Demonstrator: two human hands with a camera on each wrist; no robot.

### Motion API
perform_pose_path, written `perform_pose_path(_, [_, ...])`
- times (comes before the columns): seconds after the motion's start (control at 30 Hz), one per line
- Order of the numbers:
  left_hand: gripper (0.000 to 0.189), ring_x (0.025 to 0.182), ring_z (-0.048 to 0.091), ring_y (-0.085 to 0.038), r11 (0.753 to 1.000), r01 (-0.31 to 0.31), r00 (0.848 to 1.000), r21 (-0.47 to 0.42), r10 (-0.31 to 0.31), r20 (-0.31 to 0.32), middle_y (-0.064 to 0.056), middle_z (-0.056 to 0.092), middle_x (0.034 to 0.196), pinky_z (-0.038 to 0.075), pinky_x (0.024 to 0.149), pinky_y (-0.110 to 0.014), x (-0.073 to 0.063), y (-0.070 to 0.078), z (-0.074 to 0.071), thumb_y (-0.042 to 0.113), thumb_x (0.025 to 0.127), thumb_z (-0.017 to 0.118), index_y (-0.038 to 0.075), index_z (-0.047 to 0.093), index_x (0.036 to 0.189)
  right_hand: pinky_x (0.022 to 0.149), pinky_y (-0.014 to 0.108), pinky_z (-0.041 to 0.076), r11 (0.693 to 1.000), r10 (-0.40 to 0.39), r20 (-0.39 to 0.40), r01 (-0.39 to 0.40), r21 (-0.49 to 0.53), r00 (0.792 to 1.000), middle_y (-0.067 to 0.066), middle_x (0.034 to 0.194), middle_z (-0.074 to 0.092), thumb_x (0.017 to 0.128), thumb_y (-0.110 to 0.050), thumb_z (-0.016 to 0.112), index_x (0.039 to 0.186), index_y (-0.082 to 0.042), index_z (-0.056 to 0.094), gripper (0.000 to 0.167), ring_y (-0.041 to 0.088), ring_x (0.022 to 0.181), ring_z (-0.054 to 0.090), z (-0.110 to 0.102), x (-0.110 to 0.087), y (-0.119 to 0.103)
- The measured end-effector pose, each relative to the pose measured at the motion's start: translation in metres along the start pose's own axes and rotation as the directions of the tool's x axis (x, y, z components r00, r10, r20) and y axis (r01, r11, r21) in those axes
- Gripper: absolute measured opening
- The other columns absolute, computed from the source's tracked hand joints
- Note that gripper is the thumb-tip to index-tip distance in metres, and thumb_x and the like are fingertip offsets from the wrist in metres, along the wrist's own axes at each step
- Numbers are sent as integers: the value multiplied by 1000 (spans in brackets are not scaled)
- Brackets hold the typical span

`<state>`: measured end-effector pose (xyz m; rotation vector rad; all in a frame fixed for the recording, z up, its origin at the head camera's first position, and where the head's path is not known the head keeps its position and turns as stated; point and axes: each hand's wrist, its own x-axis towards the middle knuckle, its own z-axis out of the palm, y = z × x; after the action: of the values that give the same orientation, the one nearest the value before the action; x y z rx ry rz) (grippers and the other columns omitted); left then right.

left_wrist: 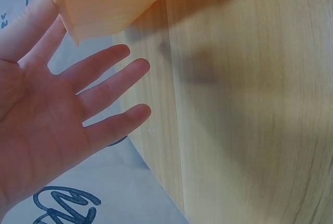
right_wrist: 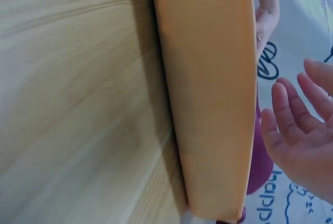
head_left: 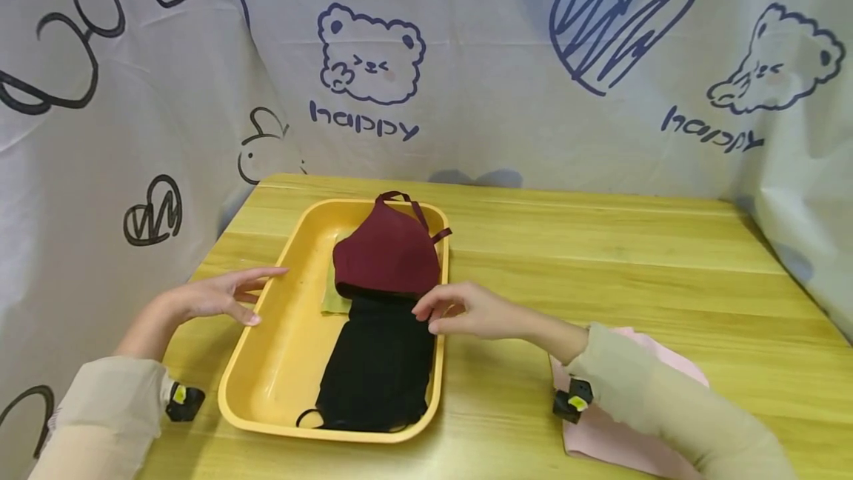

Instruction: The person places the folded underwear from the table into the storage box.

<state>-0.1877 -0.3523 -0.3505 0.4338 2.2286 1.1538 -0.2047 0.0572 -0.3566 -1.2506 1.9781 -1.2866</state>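
Observation:
A yellow plastic tray [head_left: 283,347] stands on the wooden table. My left hand [head_left: 223,295] is at its left rim, fingers extended; in the left wrist view the straight fingers of that hand [left_wrist: 62,94] spread beside the tray wall [left_wrist: 104,5]. Above the right part of the tray, my right hand [head_left: 466,310] hovers with loosely bent fingers and nothing in them. Inside lie a folded burgundy bra [head_left: 389,254] with thin straps at the back and a folded black garment [head_left: 380,369] with a thin strap loop in front. Part of a yellow-green cloth [head_left: 335,295] shows beside the bra.
A folded pink cloth [head_left: 606,439] lies on the table [head_left: 566,250] at the right, partly hidden under my right forearm. White drawn-on curtains [head_left: 480,117] hang behind the table and along both sides. Each wrist carries a small black device.

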Motion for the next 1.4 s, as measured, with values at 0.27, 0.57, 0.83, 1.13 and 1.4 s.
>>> perform_pose_path(0.27, [85,126,12,-59,1000,10,1000,12,-10,-4,-32,4,146,27,97,-64,-1,1,3,14,78,70,0,17,143,82,29,50,998,62,-65,-60,31,996,22,105,61,87,-7,59,111,10,56,29,21,91,59,-14,-31,5])
perform_pose_path(0.57, [84,125,11,-60,1000,12,1000,9,-12,0,-33,3,146,28,96,-65,-2,0,5,15,78,69,-2,17,142,86,29,48,990,144,-119,-142,23,982,21,110,60,89,-8,57,115,4,56,29,33,102,55,-27,-59,8])
perform_pose_path(0.83, [84,125,10,-60,1000,9,1000,12,-9,10,-33,2,146,26,96,-66,0,2,3,14,79,69,-3,16,142,85,28,48,986,161,-164,-166,-23,973,18,109,61,89,-7,57,116,3,56,29,31,101,57,-38,-78,9])
perform_pose_path(1.13, [85,126,10,-59,999,28,1000,19,-29,5,-33,2,146,27,96,-66,-2,4,0,14,78,70,-1,16,142,73,25,50,986,147,-185,-159,-51,972,22,108,60,90,-9,56,118,4,54,31,13,92,58,-45,-97,12])
perform_pose_path(1.4, [84,125,12,-60,1000,13,1000,11,-13,5,-33,3,146,28,95,-66,-2,1,2,14,78,69,-1,16,142,74,24,50,985,156,-184,-167,-48,971,26,106,58,90,-6,54,119,7,52,31,15,90,59,-47,-116,18])
